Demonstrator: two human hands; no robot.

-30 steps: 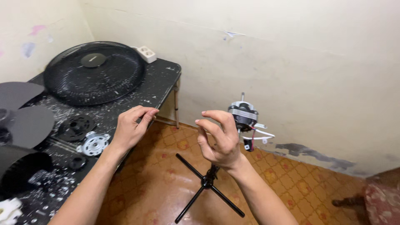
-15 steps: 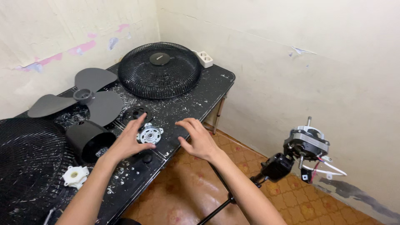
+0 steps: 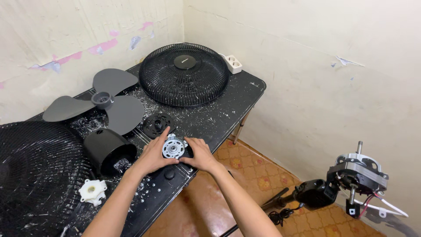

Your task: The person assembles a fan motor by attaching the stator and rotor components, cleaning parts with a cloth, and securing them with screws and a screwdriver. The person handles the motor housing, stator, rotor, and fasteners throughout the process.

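Both hands closed in since earlier: left hand (image 3: 154,154), right hand (image 3: 198,153) grasping round metal plate (image 3: 172,148) on desk (image 3: 228,109); black cup (image 3: 108,150) at 9 o'clock, blade (image 3: 98,105) at 11.

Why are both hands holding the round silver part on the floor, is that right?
Not quite. Both hands, left and right, hold the silver part, but on the black table, not the floor. The head view shows it.
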